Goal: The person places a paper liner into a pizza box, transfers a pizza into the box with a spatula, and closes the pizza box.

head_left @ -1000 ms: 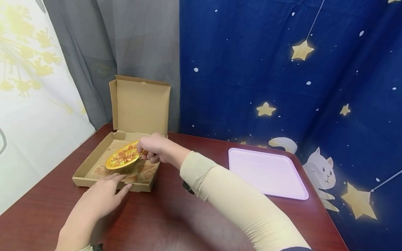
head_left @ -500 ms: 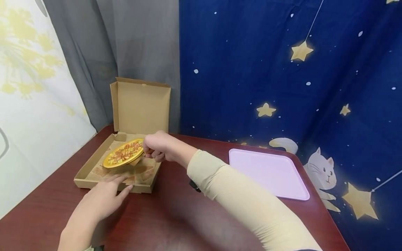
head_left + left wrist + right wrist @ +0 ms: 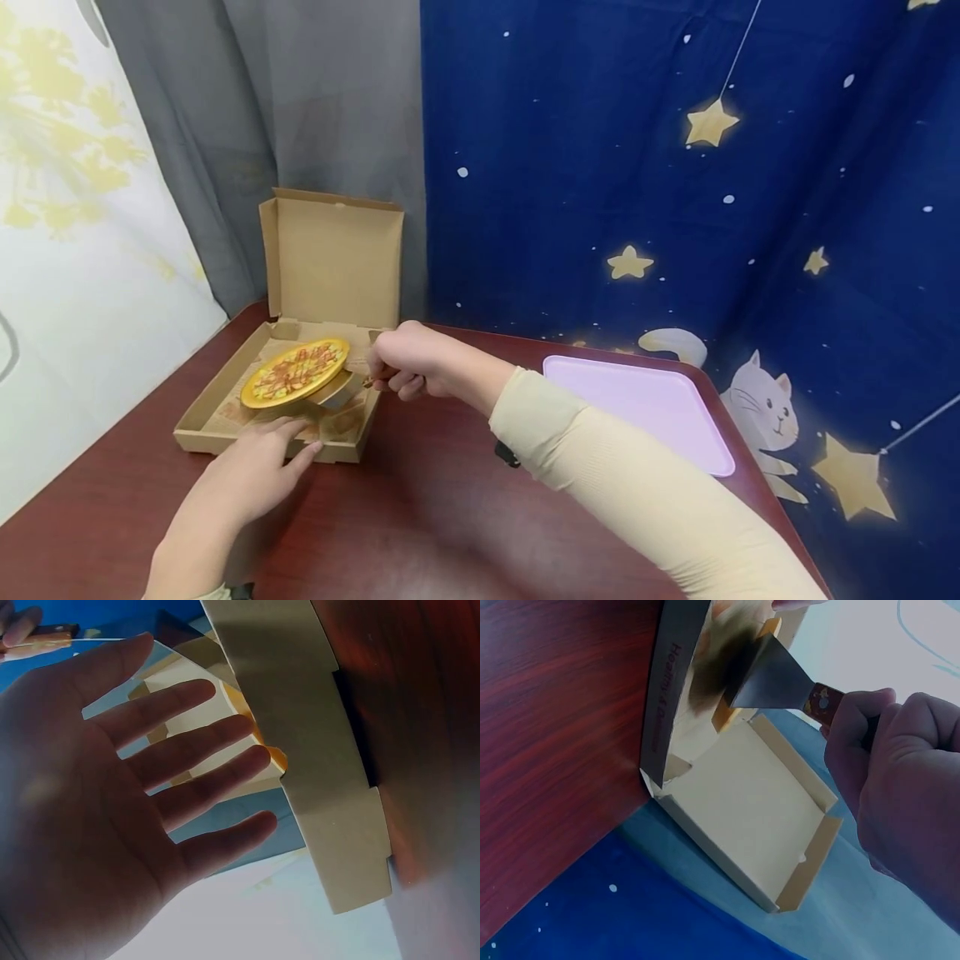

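Note:
In the head view a toy-looking pizza (image 3: 296, 372) with a yellow rim lies tilted over the base of a cardboard pizza box (image 3: 337, 258), whose lid stands up. My right hand (image 3: 423, 358) grips the wooden handle of a spatula (image 3: 780, 679). Its flat metal blade reaches under the pizza's near right edge, and a dark shadow falls on the printed box liner. My left hand (image 3: 240, 471), fingers straight and spread, is at the box's front wall (image 3: 292, 720). Whether the fingertips touch that wall I cannot tell.
A pale pink tray (image 3: 637, 400) lies on the right side of the reddish-brown table (image 3: 420, 517). Behind the table hang a grey curtain (image 3: 345, 100) and a blue one (image 3: 540, 167) with stars and a cat. A white patterned cloth (image 3: 82, 250) hangs at the left.
My right hand has drawn back to the right, baring more of the spatula blade. The pizza now shows whole and lies less steeply. My left hand has stayed nearly in place.

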A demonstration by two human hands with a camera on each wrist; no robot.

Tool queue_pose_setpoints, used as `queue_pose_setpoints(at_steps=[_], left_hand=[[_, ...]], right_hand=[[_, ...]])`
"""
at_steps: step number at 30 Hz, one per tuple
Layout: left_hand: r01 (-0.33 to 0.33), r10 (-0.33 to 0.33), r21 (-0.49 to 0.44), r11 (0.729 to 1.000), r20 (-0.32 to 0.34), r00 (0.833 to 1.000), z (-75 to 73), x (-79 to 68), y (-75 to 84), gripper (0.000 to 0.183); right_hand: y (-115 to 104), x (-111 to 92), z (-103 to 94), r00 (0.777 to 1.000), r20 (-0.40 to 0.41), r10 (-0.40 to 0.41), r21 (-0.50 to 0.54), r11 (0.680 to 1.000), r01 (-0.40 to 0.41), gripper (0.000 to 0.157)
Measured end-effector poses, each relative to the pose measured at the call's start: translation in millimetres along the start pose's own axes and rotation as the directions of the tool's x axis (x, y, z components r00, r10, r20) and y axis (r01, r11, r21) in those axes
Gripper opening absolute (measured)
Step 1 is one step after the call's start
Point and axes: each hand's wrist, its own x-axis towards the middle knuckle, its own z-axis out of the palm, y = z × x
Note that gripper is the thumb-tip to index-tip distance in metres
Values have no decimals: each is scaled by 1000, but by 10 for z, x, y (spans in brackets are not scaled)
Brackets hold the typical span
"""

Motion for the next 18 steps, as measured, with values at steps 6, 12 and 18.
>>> queue_pose_setpoints(at_steps=[6, 12, 18], left_hand=[[-3, 3, 8, 1000, -3, 1000, -16, 19, 33, 52], [-15, 15, 15, 1000, -10, 1000, -32, 28, 53, 51], [-6, 6, 6, 1000, -2, 1000, -33, 27, 91, 52]], right_hand=[[17, -194, -93, 1000, -1, -2, -6, 1000, 1, 24], [70, -373, -213, 1000, 16, -1, -31, 1000, 2, 15], [133, -590, -305, 999, 31, -7, -82, 997, 10, 18]])
